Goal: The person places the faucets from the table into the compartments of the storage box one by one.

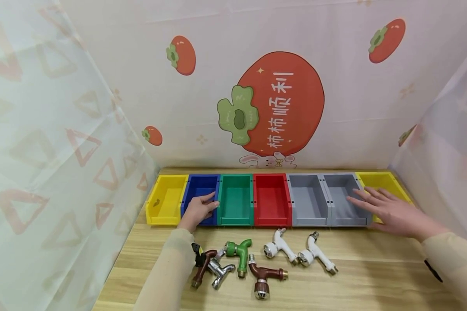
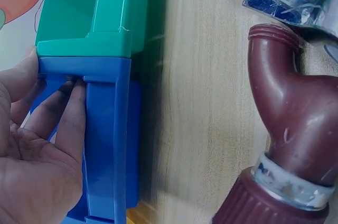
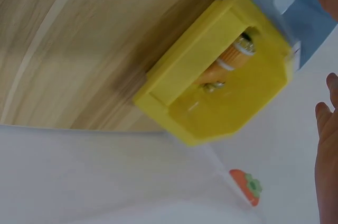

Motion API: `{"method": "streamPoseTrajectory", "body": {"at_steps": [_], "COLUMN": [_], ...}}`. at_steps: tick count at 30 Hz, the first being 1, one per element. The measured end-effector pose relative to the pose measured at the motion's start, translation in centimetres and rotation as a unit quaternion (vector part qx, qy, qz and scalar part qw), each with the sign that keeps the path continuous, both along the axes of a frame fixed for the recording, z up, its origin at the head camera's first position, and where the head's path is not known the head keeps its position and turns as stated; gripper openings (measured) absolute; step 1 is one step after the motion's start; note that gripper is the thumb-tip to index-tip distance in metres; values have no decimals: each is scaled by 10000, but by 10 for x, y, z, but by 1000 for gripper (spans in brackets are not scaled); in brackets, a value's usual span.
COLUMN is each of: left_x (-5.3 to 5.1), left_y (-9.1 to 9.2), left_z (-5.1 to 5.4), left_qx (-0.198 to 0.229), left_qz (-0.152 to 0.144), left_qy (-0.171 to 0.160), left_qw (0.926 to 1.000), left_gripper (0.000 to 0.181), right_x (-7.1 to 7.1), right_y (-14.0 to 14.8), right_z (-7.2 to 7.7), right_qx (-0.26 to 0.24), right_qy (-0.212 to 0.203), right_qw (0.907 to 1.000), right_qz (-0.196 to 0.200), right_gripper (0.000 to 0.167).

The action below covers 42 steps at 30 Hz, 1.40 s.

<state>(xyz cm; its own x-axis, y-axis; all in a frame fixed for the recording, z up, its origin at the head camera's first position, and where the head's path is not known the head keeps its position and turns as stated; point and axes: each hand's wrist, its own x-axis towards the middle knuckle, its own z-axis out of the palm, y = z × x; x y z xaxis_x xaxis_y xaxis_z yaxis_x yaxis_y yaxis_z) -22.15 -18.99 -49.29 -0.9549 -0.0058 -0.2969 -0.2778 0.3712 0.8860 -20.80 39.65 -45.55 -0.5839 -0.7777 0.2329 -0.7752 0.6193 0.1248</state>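
Lining the tabletop below a persimmon-printed backdrop

The tabletop has pale wood grain; printed sheeting closes it in behind and at both sides, with red triangles on the left wall; seven joined bins run along the back, from a leftmost yellow bin through the blue bin, green bin, red bin and two grey ones to the rightmost yellow bin, where an orange tap lies; six taps lie in front of the row: a white pair, two brown, one green, one chrome.

Of the hands, the left hand is at the blue bin, fingers inside it and thumb at the rim beside the green bin, pinching the wall; the right hand has its fingers straight and spread, holding nothing, above the right-hand grey bin and the rightmost yellow bin; whether it touches either cannot be told.
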Motion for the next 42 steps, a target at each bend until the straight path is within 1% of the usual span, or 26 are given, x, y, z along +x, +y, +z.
{"method": "streamPoseTrajectory", "body": {"at_steps": [3,9,15,19,23,26,32,35,42], "left_x": [-1,-1,0,1,1,1,1,0,0], "left_y": [-1,-1,0,0,1,1,1,1,1], "left_z": [1,0,1,1,1,1,0,0,-1], "left_qx": [16,-4,-4,-13,-25,-32,-27,-7,-2], "left_qz": [-5,-32,-17,7,15,14,24,21,12], "left_qy": [2,36,47,27,22,44,10,-14,7], "left_qw": [10000,10000,10000,10000,10000,10000,10000,10000,10000], "left_gripper": [56,56,56,56,56,56,56,56,56], "right_x": [2,5,9,11,12,14,19,23,31], "right_y": [-12,-32,-49,-57,-63,-66,-75,-79,-87], "right_z": [4,8,6,4,1,-1,-7,-9,-19], "right_qx": [-27,64,52,88,193,247,279,264,404], "right_qy": [86,-4,-156,-242,-192,-160,-141,-229,-400], "right_qw": [9998,9997,9985,9976,9970,9963,9944,9937,9911], "right_qz": [152,231,532,648,721,802,1005,1067,1207], "right_gripper": [81,86,88,88,89,94,115,118,123]}}
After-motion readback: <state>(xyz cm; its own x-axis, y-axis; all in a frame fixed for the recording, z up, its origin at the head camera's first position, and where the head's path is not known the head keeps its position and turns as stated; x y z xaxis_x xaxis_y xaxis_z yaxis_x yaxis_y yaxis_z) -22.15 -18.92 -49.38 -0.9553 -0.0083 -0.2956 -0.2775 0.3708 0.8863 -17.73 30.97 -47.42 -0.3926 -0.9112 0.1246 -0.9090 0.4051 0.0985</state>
